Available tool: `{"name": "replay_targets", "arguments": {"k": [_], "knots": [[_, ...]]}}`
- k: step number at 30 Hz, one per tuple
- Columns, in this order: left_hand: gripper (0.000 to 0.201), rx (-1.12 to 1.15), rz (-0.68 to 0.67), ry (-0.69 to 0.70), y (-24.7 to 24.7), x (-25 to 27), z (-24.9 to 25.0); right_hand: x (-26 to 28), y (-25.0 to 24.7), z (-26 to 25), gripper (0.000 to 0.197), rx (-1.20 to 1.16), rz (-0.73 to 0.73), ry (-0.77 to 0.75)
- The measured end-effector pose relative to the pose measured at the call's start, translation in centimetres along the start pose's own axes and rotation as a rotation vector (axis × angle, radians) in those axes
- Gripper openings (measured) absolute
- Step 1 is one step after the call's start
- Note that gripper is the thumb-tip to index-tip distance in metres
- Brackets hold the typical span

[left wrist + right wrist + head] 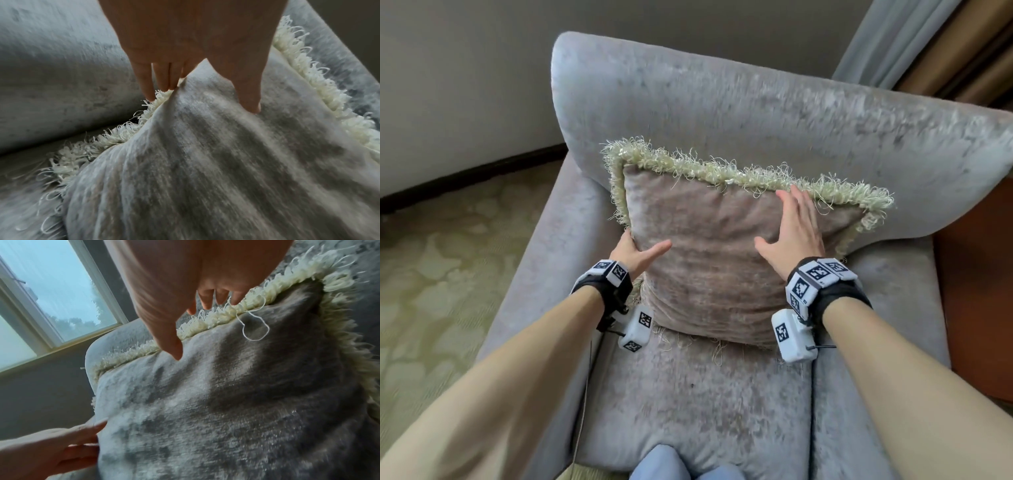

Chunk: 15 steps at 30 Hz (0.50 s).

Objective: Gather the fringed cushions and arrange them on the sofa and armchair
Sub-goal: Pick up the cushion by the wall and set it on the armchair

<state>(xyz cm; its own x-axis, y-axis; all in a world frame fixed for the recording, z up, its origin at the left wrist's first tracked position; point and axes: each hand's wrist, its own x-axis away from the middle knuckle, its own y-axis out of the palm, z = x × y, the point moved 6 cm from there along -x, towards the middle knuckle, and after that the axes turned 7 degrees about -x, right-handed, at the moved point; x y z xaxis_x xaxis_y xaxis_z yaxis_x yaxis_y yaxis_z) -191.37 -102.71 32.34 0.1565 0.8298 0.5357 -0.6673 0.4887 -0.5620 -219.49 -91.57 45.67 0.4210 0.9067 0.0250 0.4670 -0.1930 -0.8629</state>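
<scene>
- A square taupe velvet cushion with a pale looped fringe (709,253) stood propped on the seat of the grey crushed-velvet armchair (722,99), leaning against its backrest with the top edge tilted toward the right arm.
- The left hand (635,255) grasped the cushion's left edge: the thumb lay across the front face while the fingers (144,78) reached behind, into the fringe beside the chair's inner arm.
- The right hand (792,228) lay flat and released on the upper right of the front face, fingers spread and straight, their tips near the top fringe; it pressed rather than gripped.
- Judged from this, the step in hand was seating and squaring the cushion on the armchair; no sofa and no other cushion showed in any view.
- To do it well, the left hand should probably steady the side while the right palm pushes the top back evenly, so that the cushion stands centred and upright.
- A loose fringe loop (256,331) trailed over the fabric near the right fingertips; smoothing it outward, not snagging it, would keep the trim tidy.
- Light pressure seemed enough, since the soft filling dented readily under the palm.
</scene>
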Motion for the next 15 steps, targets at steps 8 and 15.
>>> {"name": "replay_targets", "arguments": {"k": [8,15], "knots": [[0.089,0.105,0.024,0.024,0.8,-2.4,0.4,-3.3,2.4,2.6,0.106,0.142,-0.102,0.077],[0.039,-0.112,0.087,-0.007,-1.6,-2.0,1.9,-4.6,0.8,2.1,0.048,0.191,-0.072,0.175]]}}
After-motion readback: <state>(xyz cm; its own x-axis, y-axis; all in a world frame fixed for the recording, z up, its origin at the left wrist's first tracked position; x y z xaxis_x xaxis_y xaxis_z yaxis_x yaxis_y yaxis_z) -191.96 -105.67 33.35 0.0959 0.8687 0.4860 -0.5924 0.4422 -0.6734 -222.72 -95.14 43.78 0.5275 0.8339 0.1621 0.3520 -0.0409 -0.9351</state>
